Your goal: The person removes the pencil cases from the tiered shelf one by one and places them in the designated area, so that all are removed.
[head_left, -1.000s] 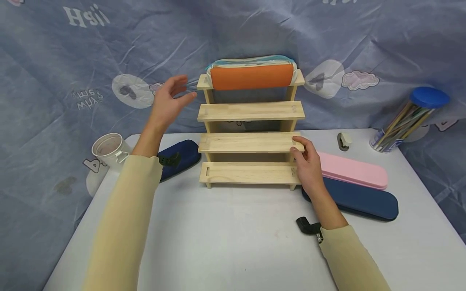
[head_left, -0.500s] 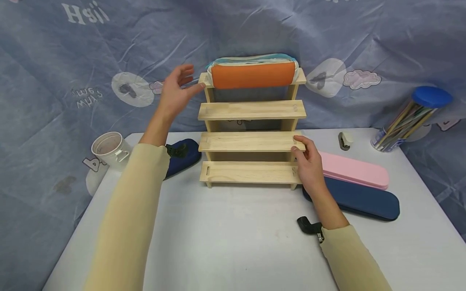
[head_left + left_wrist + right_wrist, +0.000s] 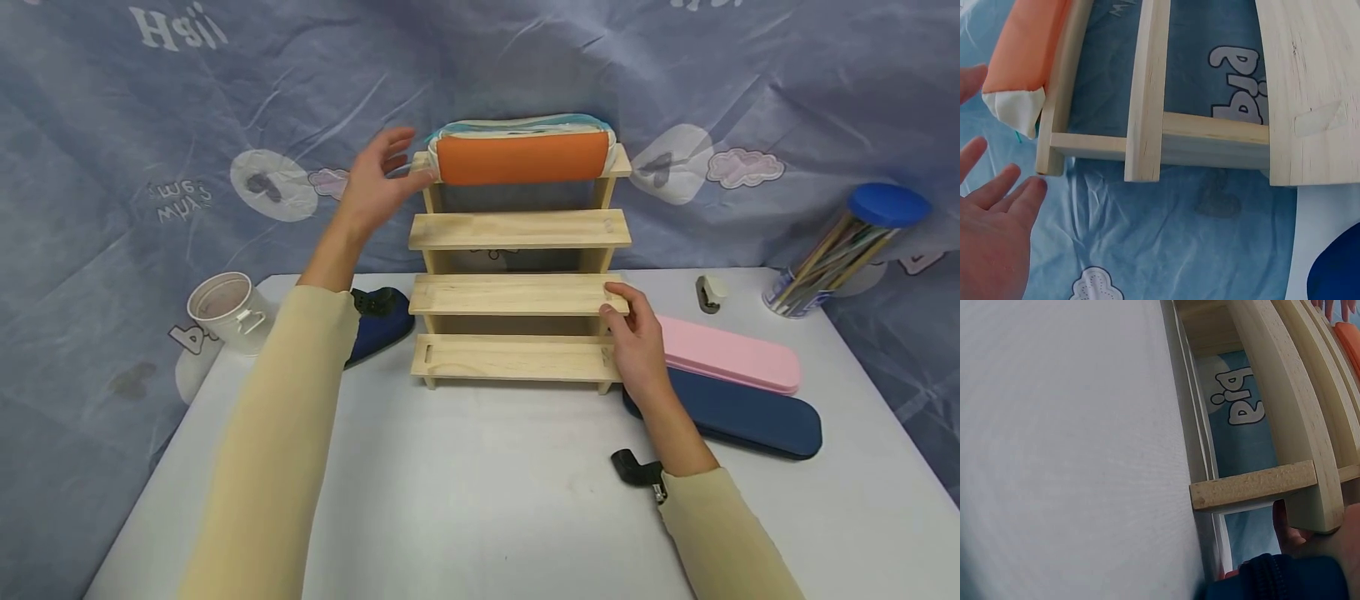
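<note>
A four-tier light wooden rack (image 3: 517, 229) stands against the fabric backdrop. An orange pencil case (image 3: 522, 160) with a white and light blue top lies along its highest shelf. My left hand (image 3: 375, 187) is at that shelf's left end, thumb tip close to the case's end and fingers spread. In the left wrist view the fingers (image 3: 1004, 187) are apart from the case's white end. My right hand (image 3: 636, 337) pinches the right end of the rack's second shelf from the bottom, with fingers curled round the board's end in the right wrist view.
Left of the rack are a navy case (image 3: 382, 329) and a white mug (image 3: 228, 308). To the right lie a pink case (image 3: 727, 354), another navy case (image 3: 742, 412) and a small stapler (image 3: 708, 293). A blue-lidded jar of sticks (image 3: 840, 250) stands at the back right.
My left hand has moved right and slightly up, from beside the rack to the left end of the top shelf. My right hand stays on the same shelf end.
</note>
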Available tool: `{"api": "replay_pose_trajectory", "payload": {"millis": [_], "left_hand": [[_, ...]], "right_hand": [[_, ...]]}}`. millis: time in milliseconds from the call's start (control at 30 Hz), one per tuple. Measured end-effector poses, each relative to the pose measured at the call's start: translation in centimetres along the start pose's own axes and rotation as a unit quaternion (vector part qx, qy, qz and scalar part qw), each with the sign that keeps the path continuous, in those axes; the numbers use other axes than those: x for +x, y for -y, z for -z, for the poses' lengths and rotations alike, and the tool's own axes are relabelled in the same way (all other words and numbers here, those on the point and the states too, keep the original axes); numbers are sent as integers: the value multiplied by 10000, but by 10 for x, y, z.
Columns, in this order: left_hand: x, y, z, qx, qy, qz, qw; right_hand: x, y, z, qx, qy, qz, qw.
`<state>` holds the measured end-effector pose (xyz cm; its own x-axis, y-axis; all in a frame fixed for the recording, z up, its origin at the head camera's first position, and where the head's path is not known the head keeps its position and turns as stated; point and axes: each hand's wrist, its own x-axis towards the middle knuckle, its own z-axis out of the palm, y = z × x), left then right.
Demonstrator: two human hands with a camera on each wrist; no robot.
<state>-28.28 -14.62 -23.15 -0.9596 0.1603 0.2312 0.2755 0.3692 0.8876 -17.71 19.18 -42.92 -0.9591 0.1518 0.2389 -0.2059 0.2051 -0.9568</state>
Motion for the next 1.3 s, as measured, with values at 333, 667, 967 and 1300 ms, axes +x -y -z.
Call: {"api": "replay_pose_trajectory", "payload": {"millis": [333,667,967,1300], "left_hand": [[7,-6,-8,-111,161,-253,9995],[14,-17,-19,197,622,-178,9977],[34,7,-24,405,499,-98,9979],[29,11,-24,642,251,-144,9975]], "right_hand": [[2,-1,-2,11,-14,24,10000],[1,0,0,-11,-39,39,10000],[-1,-2,1,31,-13,23,10000],[1,0,0,64,-22,64,10000]]}}
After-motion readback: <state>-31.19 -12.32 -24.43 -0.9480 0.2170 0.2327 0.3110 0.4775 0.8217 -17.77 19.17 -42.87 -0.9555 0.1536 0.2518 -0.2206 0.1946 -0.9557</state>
